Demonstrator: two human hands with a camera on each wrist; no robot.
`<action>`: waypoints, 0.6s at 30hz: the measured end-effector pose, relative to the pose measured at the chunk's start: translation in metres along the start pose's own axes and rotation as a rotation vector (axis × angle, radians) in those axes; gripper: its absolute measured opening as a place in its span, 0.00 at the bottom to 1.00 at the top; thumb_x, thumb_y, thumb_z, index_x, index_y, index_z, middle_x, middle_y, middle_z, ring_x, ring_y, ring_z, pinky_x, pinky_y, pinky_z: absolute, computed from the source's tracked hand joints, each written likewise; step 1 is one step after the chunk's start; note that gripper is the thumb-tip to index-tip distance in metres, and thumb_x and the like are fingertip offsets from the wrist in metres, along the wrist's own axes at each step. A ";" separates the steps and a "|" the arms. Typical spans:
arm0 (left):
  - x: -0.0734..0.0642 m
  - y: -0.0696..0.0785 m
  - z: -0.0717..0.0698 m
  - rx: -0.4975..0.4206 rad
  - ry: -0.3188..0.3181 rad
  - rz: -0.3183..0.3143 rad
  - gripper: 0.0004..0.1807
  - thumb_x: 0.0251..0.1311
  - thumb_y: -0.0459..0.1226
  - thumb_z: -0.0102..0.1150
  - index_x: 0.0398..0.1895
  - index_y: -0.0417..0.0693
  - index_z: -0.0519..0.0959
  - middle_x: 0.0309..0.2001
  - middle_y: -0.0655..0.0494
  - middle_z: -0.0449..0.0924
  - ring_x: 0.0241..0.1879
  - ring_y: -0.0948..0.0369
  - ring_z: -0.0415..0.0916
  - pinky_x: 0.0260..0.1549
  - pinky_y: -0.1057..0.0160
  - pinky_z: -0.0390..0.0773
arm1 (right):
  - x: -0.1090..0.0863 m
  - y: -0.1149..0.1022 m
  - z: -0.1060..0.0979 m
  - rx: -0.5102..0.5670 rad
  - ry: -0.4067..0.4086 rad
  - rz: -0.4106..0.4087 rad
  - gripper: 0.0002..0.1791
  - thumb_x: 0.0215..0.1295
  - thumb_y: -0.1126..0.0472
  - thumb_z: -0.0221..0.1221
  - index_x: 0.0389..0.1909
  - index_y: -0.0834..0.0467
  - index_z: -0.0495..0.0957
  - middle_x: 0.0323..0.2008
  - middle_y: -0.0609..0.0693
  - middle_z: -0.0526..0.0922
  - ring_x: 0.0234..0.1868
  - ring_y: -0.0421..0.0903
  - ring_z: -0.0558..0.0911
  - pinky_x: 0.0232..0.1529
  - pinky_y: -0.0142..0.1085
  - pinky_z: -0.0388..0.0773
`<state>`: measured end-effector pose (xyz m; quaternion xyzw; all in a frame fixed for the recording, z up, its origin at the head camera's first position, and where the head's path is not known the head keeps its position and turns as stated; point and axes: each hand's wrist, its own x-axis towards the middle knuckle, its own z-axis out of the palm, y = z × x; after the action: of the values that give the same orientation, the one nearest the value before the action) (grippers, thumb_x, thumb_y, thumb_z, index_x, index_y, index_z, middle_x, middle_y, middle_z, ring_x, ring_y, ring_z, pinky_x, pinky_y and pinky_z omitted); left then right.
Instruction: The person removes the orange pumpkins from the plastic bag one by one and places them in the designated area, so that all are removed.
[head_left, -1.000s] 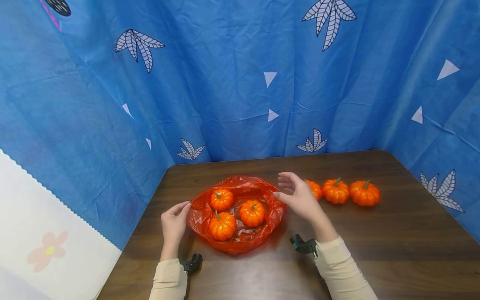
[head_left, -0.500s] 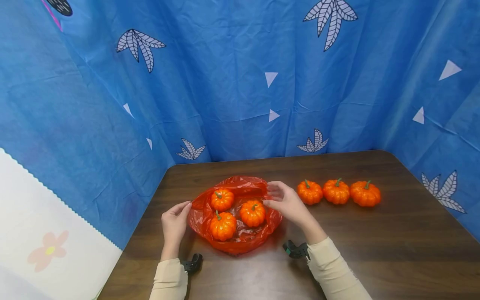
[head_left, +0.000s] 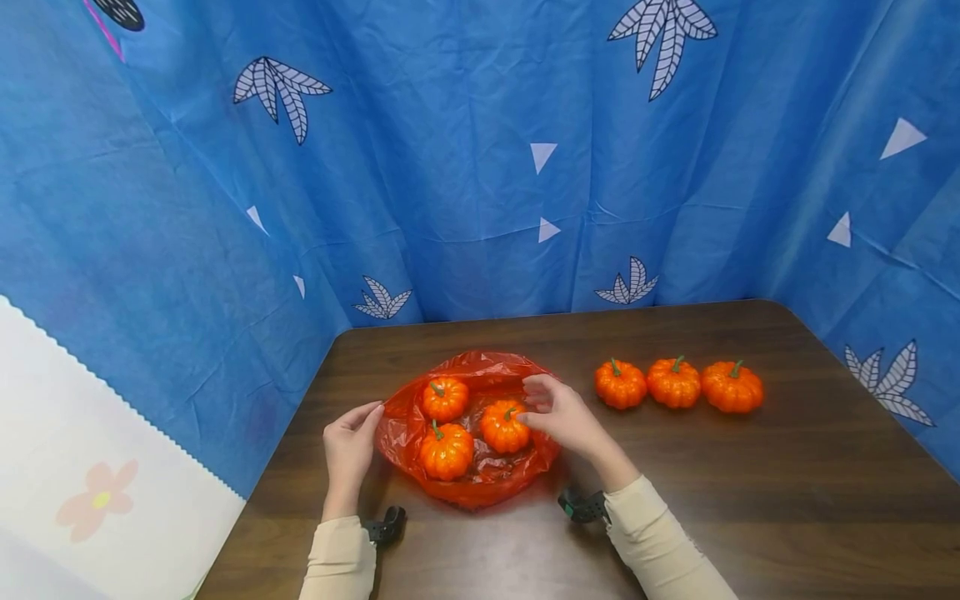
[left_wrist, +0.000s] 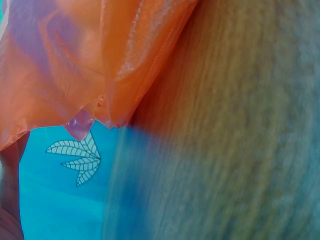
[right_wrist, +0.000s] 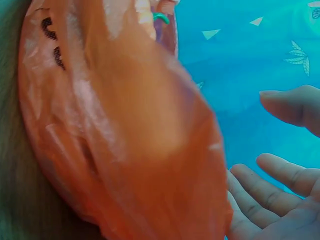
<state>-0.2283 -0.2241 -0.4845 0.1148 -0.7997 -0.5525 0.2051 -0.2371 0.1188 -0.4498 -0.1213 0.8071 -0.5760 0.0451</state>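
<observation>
A thin red plastic bag (head_left: 487,497) lies with its mouth wide, and small glossy pumpkins sit inside: one at the back left (head_left: 444,399), one at the front left (head_left: 447,452), one at the right (head_left: 504,427). My left hand (head_left: 349,448) pinches the left edge of the bag between thumb and fingertips. Over the bag's right side hovers my right hand (head_left: 564,418), thumb near the right pumpkin. In the right wrist view its fingers (right_wrist: 275,200) are spread apart from the thumb and hold nothing. The bag (right_wrist: 140,130) hides most of its contents there.
Three more pumpkins stand in a row on the brown wooden table (head_left: 750,483) right of the bag: one nearest (head_left: 620,385), one in the middle (head_left: 673,384), one farthest right (head_left: 732,388). A blue curtain (head_left: 465,167) borders the table's back and sides.
My right hand has moved left and slightly toward me, from beside the bag's right edge to over the bag. The pumpkin behind it has come into full view. My left hand stays put.
</observation>
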 end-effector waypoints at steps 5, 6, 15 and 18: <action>0.000 0.001 0.000 0.000 -0.005 -0.008 0.19 0.64 0.48 0.65 0.48 0.44 0.87 0.49 0.43 0.87 0.42 0.56 0.88 0.39 0.67 0.86 | 0.002 0.006 0.003 -0.007 -0.001 0.021 0.29 0.60 0.64 0.68 0.63 0.63 0.72 0.63 0.64 0.76 0.60 0.60 0.79 0.62 0.54 0.78; 0.000 0.001 0.000 -0.002 -0.007 -0.010 0.19 0.64 0.49 0.65 0.48 0.44 0.87 0.49 0.43 0.87 0.42 0.56 0.88 0.39 0.66 0.86 | 0.003 0.007 0.003 -0.006 -0.004 0.030 0.30 0.60 0.64 0.68 0.63 0.63 0.72 0.63 0.64 0.76 0.61 0.59 0.79 0.63 0.54 0.77; 0.000 0.000 0.000 -0.010 -0.004 -0.004 0.19 0.64 0.48 0.66 0.48 0.43 0.87 0.48 0.42 0.87 0.39 0.63 0.87 0.38 0.68 0.86 | 0.006 0.016 0.005 -0.013 -0.024 0.068 0.32 0.60 0.64 0.68 0.65 0.64 0.71 0.62 0.63 0.77 0.62 0.60 0.78 0.63 0.54 0.77; 0.000 0.000 0.000 -0.010 0.002 0.001 0.18 0.64 0.47 0.66 0.47 0.43 0.87 0.48 0.42 0.88 0.38 0.66 0.86 0.37 0.70 0.86 | 0.005 0.017 0.006 -0.025 -0.026 0.063 0.32 0.59 0.65 0.68 0.65 0.65 0.70 0.62 0.63 0.77 0.61 0.60 0.78 0.63 0.55 0.77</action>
<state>-0.2283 -0.2244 -0.4849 0.1140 -0.7967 -0.5563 0.2068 -0.2434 0.1174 -0.4676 -0.1039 0.8170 -0.5626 0.0724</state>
